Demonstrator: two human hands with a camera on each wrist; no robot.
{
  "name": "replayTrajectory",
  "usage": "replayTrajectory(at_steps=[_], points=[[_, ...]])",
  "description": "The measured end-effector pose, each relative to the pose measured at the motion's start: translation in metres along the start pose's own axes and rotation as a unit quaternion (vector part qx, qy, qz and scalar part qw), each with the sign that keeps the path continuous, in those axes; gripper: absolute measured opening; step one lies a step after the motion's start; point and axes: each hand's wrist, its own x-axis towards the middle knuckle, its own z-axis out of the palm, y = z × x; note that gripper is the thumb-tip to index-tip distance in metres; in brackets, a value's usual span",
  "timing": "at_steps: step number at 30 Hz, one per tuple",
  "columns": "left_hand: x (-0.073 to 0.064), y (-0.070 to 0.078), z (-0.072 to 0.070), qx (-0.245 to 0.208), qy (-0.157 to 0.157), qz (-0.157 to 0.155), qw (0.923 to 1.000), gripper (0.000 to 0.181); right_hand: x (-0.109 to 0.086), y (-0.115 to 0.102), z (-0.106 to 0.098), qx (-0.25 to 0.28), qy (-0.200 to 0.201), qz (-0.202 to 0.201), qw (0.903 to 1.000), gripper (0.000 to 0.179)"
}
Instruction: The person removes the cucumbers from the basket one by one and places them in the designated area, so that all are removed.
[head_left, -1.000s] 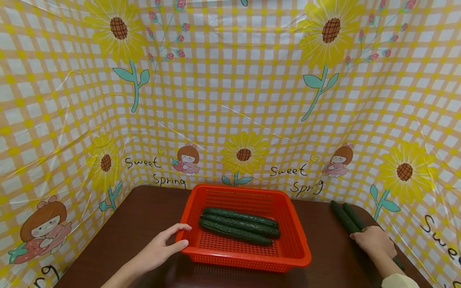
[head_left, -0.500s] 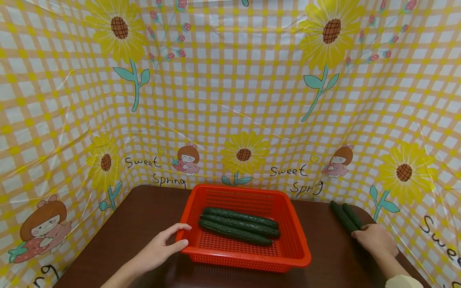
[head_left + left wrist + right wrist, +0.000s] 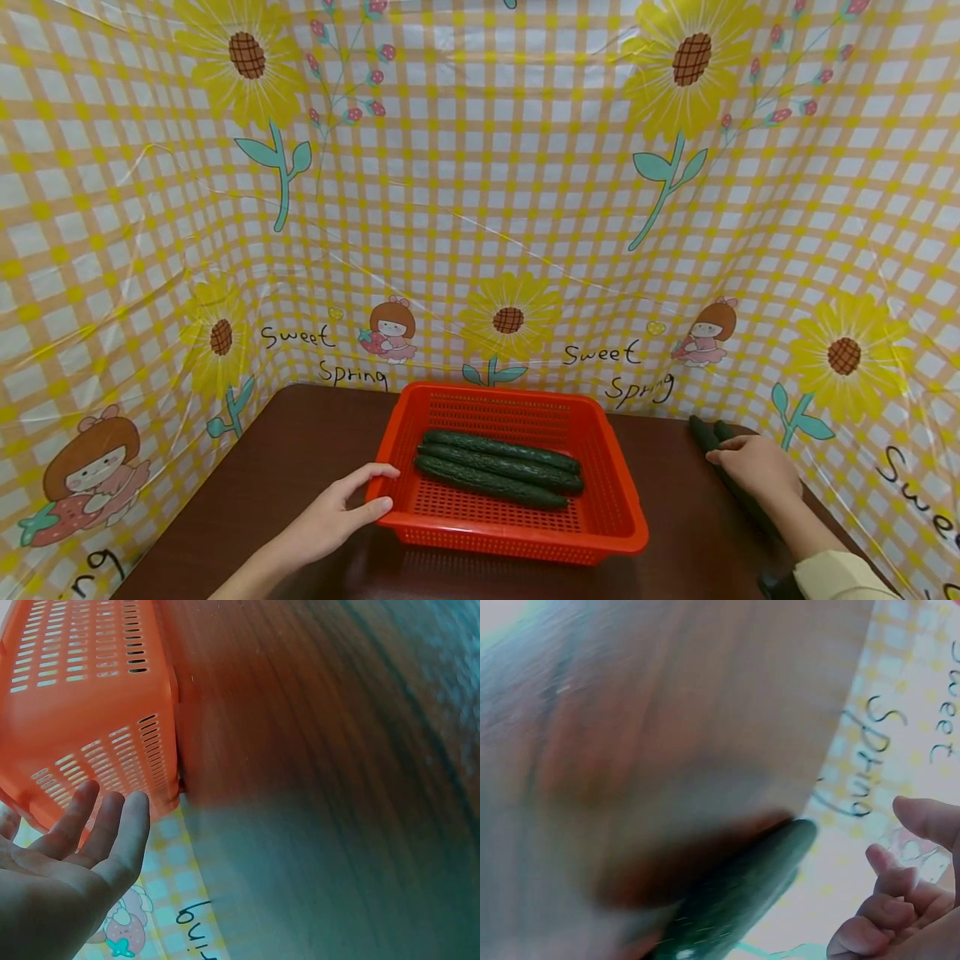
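My left hand (image 3: 337,512) rests its thumb and index finger on the left rim of a red plastic basket (image 3: 517,537). In the left wrist view its other fingers (image 3: 124,829) extend loosely beside the basket's slotted outer wall. Three dark green cucumbers (image 3: 495,471) lie side by side inside. My right hand (image 3: 757,471) is over two more cucumbers (image 3: 702,432) on the table at the right, partly hiding them. The right wrist view shows its fingers (image 3: 892,907) loosely bent, thumb apart, holding nothing, with a gap to the nearest cucumber (image 3: 739,900).
The dark brown table (image 3: 300,450) carries the basket and loose cucumbers. A checked cloth (image 3: 480,208) printed with sunflowers rises behind the table and on both sides. A small dark object (image 3: 776,583) shows at the right sleeve.
My right hand has moved forward and slightly left along the two cucumbers on the table. The left hand, the basket and its cucumbers have stayed in place.
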Motion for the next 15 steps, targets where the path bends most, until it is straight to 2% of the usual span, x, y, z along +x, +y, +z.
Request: replayTrajectory(at_steps=[4, 15], points=[[0.0, 0.0, 0.0, 0.001, 0.0, 0.0, 1.0, 0.04, -0.002, -0.02, -0.004, 0.013, 0.013, -0.039, 0.9991, 0.049], [0.0, 0.0, 0.0, 0.001, -0.001, -0.002, 1.0, 0.04, 0.001, -0.068, -0.013, 0.04, -0.009, -0.092, 0.9949, 0.04]])
